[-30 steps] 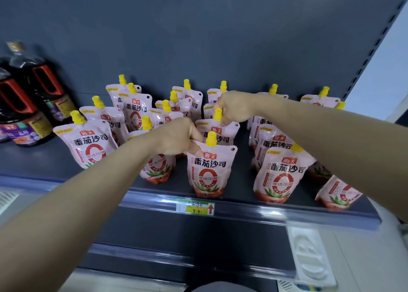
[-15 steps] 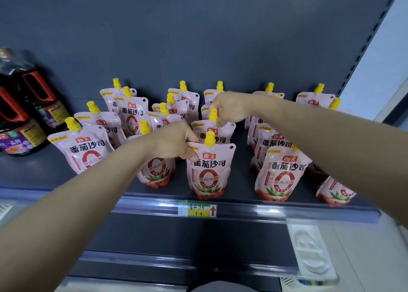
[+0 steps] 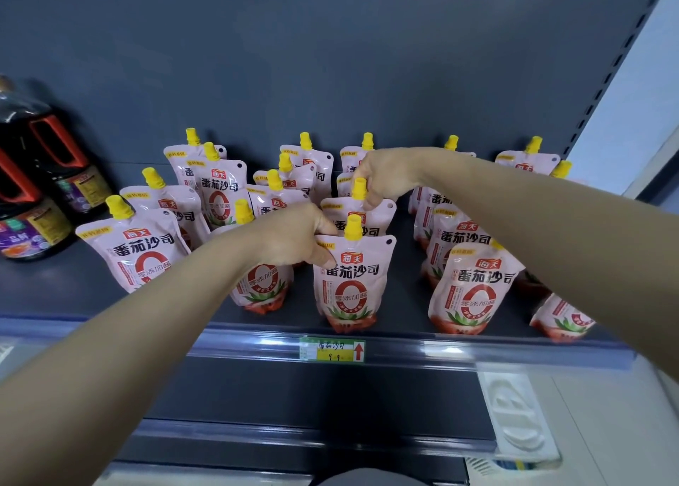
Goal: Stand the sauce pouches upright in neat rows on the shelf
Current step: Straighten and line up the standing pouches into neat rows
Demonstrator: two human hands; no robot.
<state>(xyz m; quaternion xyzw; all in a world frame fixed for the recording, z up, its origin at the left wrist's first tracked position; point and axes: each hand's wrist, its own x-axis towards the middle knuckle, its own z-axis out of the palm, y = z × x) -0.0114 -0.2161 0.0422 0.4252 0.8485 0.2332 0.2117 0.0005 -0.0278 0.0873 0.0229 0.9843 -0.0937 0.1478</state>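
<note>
Here, two dark bottles with red handles stand at the far left of the shelf, apart from the pouches. A yellow price tag sits on the rail along the shelf's near edge, and a grey back panel closes off the far side. The right forearm stretches across the right-hand rows and hides parts of several pouches there. The left forearm covers much of one pouch near the front.

The pink pouches, each with a yellow cap, stand upright on the shelf in rows running from near to far. The left hand has its fingers clamped on the top left corner of the front pouch, which stands in the middle row just behind the price tag. The right hand is right behind it, its fingers curled round the top of the second pouch, beside that pouch's cap. The two hands are near each other but do not touch.

There are five rows and about twenty pouches. The exact count cannot be told, since the arms cover some. Two bottles and one price tag show.
</note>
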